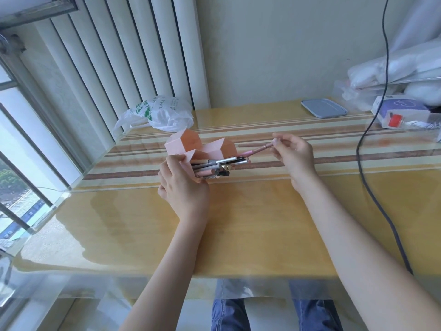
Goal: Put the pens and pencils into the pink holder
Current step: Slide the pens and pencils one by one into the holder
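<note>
Holder [191,145]: pink, lying tipped on the bench [238,223], openings facing right; left hand [182,187] wraps its near end. Bundle of pens [214,167] lies inside, long axes left-right, tips out to the right. Pink pen [253,151]: light, stiff, smooth, likely slippery; right hand [292,155] fingers pinch its right end, the other end at the holder's mouth. Best gripped near the end for feeding in.

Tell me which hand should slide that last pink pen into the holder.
Right. The right hand already pinches the pink pen by its far end, with its tip pointing at the pink holder. The left hand is busy gripping the holder, which seems tilted, its other pens pointing right.
</note>
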Motion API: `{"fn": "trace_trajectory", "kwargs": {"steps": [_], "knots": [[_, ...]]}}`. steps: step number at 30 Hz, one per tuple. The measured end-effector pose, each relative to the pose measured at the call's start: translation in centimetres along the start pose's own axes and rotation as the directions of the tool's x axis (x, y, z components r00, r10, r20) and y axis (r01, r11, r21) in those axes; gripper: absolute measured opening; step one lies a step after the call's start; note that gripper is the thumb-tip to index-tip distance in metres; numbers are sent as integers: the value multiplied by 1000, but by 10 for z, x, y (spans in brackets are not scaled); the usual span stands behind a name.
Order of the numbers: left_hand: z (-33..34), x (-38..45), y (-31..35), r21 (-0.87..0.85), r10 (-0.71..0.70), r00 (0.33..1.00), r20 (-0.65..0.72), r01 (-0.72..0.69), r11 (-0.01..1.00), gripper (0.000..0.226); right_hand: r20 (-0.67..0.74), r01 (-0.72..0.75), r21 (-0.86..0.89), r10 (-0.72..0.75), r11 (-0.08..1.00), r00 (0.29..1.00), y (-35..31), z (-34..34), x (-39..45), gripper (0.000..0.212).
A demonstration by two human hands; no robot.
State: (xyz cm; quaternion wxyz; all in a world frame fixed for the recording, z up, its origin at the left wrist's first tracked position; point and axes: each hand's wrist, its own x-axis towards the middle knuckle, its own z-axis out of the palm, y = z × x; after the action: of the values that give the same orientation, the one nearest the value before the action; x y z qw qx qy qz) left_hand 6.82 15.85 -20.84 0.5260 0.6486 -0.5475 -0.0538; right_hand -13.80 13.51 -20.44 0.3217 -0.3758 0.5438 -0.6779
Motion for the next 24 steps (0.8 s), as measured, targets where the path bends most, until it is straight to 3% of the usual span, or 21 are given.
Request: {"fn": "trace_trajectory", "kwargs": {"steps": [2, 4, 7, 11, 24], "knots": [[1, 0, 0, 3, -1, 1000, 0, 1, 1000, 57, -112, 27, 166, -8, 986, 994, -6, -1, -1, 8], [1, 0, 0, 4, -2, 1000, 0, 2, 1000, 57, -227, 128, 225, -75, 966, 971, -12, -3, -2, 5], [0, 1, 0, 3, -5, 1000, 4, 5, 1000, 57, -270, 149, 338, -56, 929, 961, -18, -4, -5, 5], [0, 0, 1, -7, -5, 1000, 1, 5, 1000, 56, -209, 70, 449, 29, 891, 977, -20, -3, -8, 10], [-1, 0, 2, -8, -11, 1000, 0, 11, 1000, 54, 98, -12, 384, -28, 923, 995, -27, 5, -23, 20]]}}
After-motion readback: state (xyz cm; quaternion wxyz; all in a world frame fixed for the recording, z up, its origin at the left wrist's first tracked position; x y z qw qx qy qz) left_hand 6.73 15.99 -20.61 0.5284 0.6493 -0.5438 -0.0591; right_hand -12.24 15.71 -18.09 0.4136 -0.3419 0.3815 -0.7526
